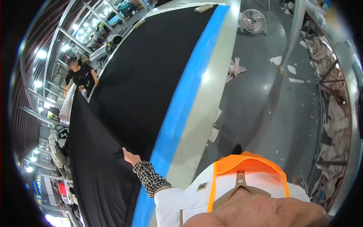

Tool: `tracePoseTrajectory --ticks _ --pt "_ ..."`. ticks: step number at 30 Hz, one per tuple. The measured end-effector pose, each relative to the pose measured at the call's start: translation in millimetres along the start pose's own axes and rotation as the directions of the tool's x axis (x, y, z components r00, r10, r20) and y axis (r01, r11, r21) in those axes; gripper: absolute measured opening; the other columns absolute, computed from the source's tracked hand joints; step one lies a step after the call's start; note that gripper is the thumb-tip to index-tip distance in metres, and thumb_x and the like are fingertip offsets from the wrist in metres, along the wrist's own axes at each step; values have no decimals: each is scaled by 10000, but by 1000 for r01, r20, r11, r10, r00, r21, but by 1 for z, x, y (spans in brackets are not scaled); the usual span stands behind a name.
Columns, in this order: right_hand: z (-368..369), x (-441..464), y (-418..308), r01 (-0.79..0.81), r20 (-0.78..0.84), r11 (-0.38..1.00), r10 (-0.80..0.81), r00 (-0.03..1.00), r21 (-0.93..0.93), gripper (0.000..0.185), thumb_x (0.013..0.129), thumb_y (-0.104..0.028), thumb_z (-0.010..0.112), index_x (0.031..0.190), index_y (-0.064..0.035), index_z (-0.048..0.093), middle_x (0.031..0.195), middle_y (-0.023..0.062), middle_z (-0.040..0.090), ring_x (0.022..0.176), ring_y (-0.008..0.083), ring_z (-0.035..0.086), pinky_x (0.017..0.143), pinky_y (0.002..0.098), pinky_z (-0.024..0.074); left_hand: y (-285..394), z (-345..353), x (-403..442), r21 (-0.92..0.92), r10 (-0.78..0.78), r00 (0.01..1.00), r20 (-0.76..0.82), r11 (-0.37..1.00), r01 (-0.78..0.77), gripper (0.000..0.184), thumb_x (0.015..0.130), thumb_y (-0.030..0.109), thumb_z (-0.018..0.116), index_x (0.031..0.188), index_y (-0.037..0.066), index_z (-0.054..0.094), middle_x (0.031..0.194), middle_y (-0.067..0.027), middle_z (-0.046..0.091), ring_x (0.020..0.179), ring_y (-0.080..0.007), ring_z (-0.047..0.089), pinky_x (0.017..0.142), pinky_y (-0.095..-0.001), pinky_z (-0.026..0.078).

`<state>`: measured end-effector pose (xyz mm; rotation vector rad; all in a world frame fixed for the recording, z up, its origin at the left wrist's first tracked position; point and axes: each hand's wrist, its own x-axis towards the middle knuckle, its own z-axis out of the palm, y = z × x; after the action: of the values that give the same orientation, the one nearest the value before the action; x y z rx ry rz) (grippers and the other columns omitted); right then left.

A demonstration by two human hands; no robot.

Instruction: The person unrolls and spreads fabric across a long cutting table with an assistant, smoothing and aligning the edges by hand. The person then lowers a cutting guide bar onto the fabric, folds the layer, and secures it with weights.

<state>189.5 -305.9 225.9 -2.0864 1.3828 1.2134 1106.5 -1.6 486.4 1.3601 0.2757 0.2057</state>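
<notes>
Has the left grip [131,156] closed on an edge of black fabric [147,64], spread over the desk [202,109] beside a blue strip [185,90]. Cannot tell the right grip's state, out of view. Heaped in a railed bay [332,164] at right: pale scraps [336,113].

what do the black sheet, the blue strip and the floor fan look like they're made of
Black sheet: matte woven or knit fabric, judging by the soft folds where the left hand grips it.
Blue strip: probably thin plastic film or coated paper; it has a slight sheen and faint creases.
Floor fan: likely metal, with a shiny wire-like guard.
</notes>
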Motion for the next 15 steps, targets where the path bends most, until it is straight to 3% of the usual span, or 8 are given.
tracePoseTrajectory --ticks 3,5,7,8,9,12,14,15 --pt "-218 123 45 -45 -313 996 67 947 78 257 1002 -181 467 1044 10 633 1011 196 667 918 360 613 814 440 518 -25 107 -21 79 214 973 89 972 -221 366 960 248 632 717 -23 596 634 18 472 563 -94 415 529 -313 371" --pt "-370 179 41 132 -623 963 45 781 235 254 1002 -184 466 1032 12 625 989 205 665 900 369 609 798 452 517 -29 153 -26 191 592 792 152 768 -611 411 944 252 650 642 -3 538 599 20 424 533 -105 372 498 -334 329" --pt "-532 215 7 523 -859 838 -145 490 157 274 968 -244 543 1054 0 633 1066 233 656 998 392 615 839 475 501 -40 210 -23 214 527 843 104 816 -537 432 929 245 662 622 -19 512 599 7 442 538 -118 384 502 -348 331" --pt "-612 203 -21 571 -867 807 -168 468 152 256 968 -227 541 1054 -6 637 1066 226 659 1003 395 617 848 473 498 -26 257 -42 -15 70 998 9 997 -70 428 924 239 664 633 -39 516 609 -5 470 549 -124 406 513 -352 346" --pt "-673 191 -50 613 -875 775 -184 447 150 239 968 -211 539 1054 -12 641 1065 218 661 1008 398 619 857 470 496 -32 298 -42 -9 69 997 -27 998 -69 432 923 239 661 629 -43 516 605 -1 470 549 -123 407 515 -353 348" --pt "-769 213 -100 746 -932 635 -359 52 -203 236 967 -196 544 1071 -11 647 1058 200 670 973 399 628 831 460 501 -75 396 -46 39 225 974 -22 974 -224 473 916 264 657 589 -45 513 579 -8 483 545 -125 416 516 -372 350" --pt "-813 239 -117 830 -874 501 -485 35 -245 227 955 -180 570 1083 -12 654 1037 176 676 928 385 640 796 450 503 -113 474 -66 323 181 983 -16 932 -167 504 907 281 661 566 -59 515 567 -27 510 543 -129 434 518 -389 358" --pt "-835 260 -115 837 -838 502 -536 103 -218 218 951 -171 577 1074 -11 657 1023 174 676 917 376 642 787 447 503 -138 514 -71 301 172 984 -41 942 -152 510 904 283 661 565 -70 517 571 -44 526 549 -130 445 523 -395 363"
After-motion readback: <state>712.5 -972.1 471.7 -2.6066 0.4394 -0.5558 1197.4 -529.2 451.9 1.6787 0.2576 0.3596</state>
